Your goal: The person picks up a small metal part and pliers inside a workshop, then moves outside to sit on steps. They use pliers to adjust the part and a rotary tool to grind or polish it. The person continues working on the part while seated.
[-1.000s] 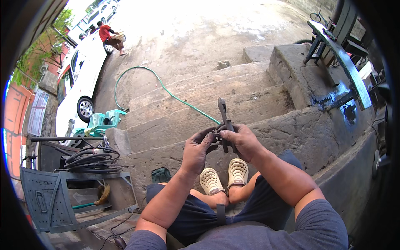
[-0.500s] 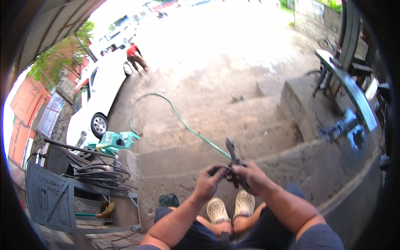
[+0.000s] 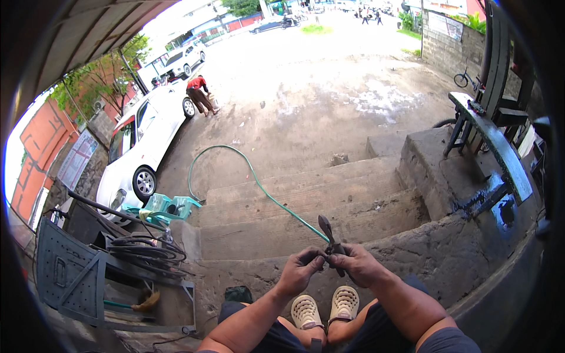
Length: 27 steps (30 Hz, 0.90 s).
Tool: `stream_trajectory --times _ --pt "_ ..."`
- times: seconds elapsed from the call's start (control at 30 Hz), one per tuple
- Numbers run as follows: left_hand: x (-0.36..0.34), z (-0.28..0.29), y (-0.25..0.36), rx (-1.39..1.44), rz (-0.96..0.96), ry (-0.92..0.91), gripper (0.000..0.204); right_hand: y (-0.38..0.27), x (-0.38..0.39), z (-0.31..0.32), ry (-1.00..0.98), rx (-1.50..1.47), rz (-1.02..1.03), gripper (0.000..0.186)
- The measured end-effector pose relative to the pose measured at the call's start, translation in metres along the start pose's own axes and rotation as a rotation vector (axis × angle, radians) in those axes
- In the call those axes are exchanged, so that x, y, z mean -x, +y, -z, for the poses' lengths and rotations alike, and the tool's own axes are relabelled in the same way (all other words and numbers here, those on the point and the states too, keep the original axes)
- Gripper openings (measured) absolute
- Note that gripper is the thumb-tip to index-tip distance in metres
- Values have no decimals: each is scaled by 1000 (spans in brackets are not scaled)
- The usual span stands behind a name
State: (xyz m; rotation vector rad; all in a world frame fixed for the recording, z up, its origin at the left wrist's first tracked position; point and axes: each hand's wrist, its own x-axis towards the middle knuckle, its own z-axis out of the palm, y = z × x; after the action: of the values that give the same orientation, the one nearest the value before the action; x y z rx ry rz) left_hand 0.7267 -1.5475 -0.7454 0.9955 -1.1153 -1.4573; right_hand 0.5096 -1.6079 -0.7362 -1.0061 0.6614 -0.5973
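My right hand (image 3: 358,265) grips a dark metal tool (image 3: 325,230) that points up and away from me; it looks like pliers or a wrench. My left hand (image 3: 301,268) is closed at the tool's lower end, fingers around a small dark piece too hidden to name. Both hands are close together above my cream perforated clogs (image 3: 344,303). Behind the tool, a green hose (image 3: 276,203) loops over the concrete steps (image 3: 282,229).
At left stand a metal frame (image 3: 70,276), coiled black hoses (image 3: 141,253), teal plastic chairs (image 3: 176,206) and a white car (image 3: 132,170). A person in red (image 3: 197,88) bends by the car. A bench (image 3: 494,135) and bicycle (image 3: 465,79) are at right.
My view has tilted up, showing more yard and lowering my hands in the picture. The person in red has gone from sitting to standing bent over. My hands stay together on the tool.
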Motion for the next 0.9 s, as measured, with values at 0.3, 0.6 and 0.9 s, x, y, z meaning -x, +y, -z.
stream_trajectory --times 0.3,0.6,0.9 --pt "3 4 -6 39 36 -16 21 -4 2 1 -10 125 25 18" --pt "0 3 -10 470 192 22 26 -10 1 -5 33 87 -13 22" --pt "-1 -2 -18 558 155 -19 29 -15 5 -7 72 108 23 21"
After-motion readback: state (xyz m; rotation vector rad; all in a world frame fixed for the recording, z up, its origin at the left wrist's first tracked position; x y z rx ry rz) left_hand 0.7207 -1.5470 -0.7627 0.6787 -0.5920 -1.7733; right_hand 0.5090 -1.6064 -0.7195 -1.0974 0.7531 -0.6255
